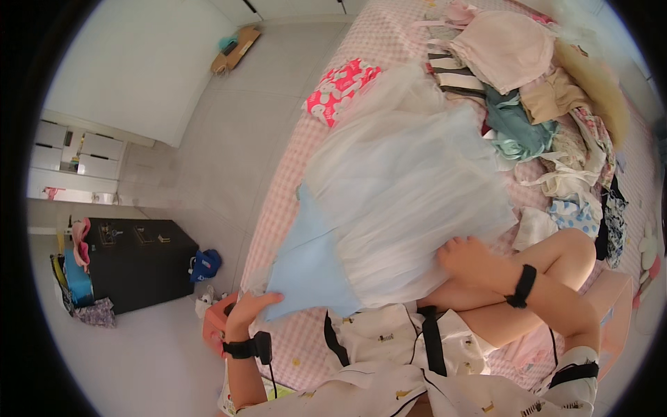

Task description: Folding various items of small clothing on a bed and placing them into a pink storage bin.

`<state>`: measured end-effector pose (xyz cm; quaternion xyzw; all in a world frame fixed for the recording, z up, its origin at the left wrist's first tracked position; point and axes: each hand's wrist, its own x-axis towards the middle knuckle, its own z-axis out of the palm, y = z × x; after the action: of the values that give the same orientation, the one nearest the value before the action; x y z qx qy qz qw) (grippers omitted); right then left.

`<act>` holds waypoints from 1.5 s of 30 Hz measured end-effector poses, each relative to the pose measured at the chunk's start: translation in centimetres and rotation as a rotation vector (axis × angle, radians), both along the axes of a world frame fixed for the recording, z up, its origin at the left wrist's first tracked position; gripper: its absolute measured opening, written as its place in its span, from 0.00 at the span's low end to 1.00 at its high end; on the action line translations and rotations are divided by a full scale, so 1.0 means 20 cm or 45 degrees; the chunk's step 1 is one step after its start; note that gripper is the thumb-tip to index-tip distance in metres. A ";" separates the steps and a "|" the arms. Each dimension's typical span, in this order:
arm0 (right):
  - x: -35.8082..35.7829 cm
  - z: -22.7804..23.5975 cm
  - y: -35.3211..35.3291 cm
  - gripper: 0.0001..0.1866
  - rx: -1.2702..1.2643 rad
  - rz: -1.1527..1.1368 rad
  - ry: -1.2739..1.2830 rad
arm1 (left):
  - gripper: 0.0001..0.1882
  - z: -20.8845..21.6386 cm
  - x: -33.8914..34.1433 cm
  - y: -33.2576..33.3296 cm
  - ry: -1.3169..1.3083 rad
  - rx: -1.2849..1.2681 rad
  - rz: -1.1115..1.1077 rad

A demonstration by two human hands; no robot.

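Observation:
A dress with a light blue bodice (309,257) and a white tulle skirt (410,201) lies spread across the bed. My left hand (253,308) is closed on the bodice's near left edge, its thumb on top of the cloth; the other fingers are mostly hidden. On the near right part of the skirt rests my right hand (469,263), slightly smeared by motion; its fingers look bent, and whether they pinch the tulle cannot be made out. Both wrists wear black bands, the left one with a small box on it.
A heap of clothes (524,132) fills the bed's right side, beside my bent leg. A pink patterned bundle (340,90) lies at the bed's left edge. The pink checked bed (267,229) borders a tiled floor (229,132). A black cabinet (149,267) stands left.

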<state>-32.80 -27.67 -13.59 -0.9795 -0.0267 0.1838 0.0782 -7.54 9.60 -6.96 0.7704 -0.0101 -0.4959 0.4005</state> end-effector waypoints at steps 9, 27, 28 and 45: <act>0.24 -0.33 -0.09 0.24 -0.484 0.261 0.194 | 0.30 -0.11 -0.04 0.06 0.120 -0.194 -0.012; 0.26 -0.31 -0.38 0.07 -0.280 -0.052 0.167 | 0.26 -0.20 -0.11 -0.01 0.113 -0.267 0.238; 0.27 -0.29 -0.41 0.07 -0.292 -0.064 0.166 | 0.26 -0.20 -0.10 0.00 0.083 -0.290 0.228; -0.23 0.57 -0.35 0.05 0.046 -0.046 0.113 | 0.19 0.04 -0.13 0.16 0.296 0.201 -0.149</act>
<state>-37.37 -34.68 -2.19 -0.9691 -0.0090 0.2253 0.1002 -10.08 12.70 -6.12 0.7351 0.0306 -0.6034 0.3076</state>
